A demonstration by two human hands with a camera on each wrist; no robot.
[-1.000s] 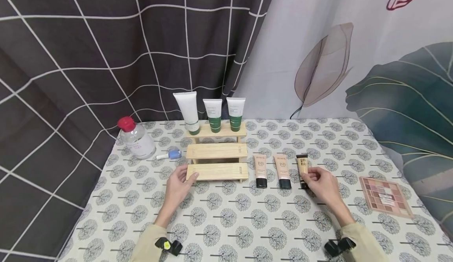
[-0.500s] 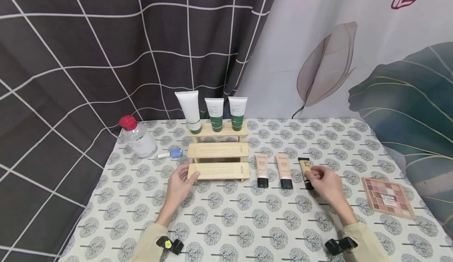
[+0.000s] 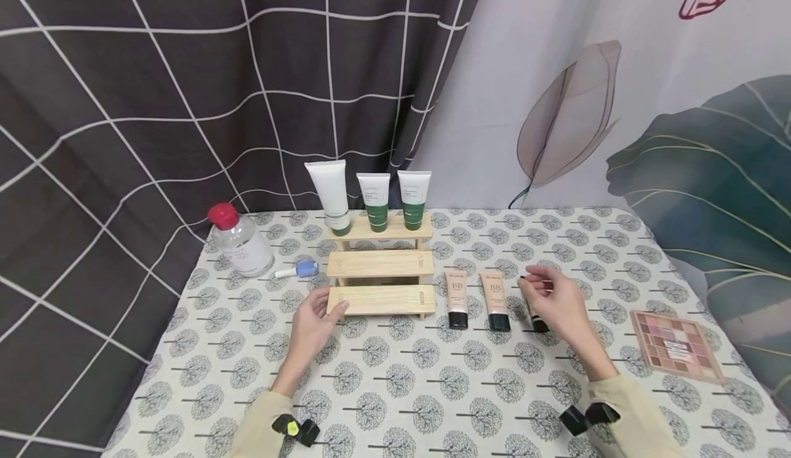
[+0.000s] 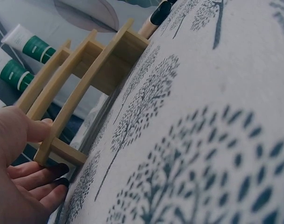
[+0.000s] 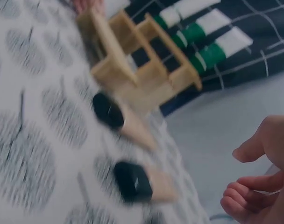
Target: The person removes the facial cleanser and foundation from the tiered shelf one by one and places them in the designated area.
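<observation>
On the worktop (image 3: 429, 362), to the right of the rack (image 3: 380, 300), the dark tube (image 3: 540, 323) lies flat at the end of a row, beyond two BB tubes (image 3: 456, 293) (image 3: 495, 296). The right hand (image 3: 559, 303) covers most of it in the head view.

Step, as judged: handling the dark tube in its place while the rack is steadied. Next move: shifting or lifting the tube would seem to call for thumb and fingers brought in on its narrow sides, clear of the neighbouring BB tube.

Right fingers (image 5: 266, 183): loosely bent, thumb well apart from them, nothing seen between in the wrist view. Contact with the tube: cannot tell.

Left hand (image 3: 312, 324): grips the left end of the lowest board, thumb above, fingers below.

Also noted: three green-white tubes (image 3: 334, 197) (image 3: 374, 200) (image 3: 414, 197) upright on the top tier; palette (image 3: 676, 345) well apart, far right.
</observation>
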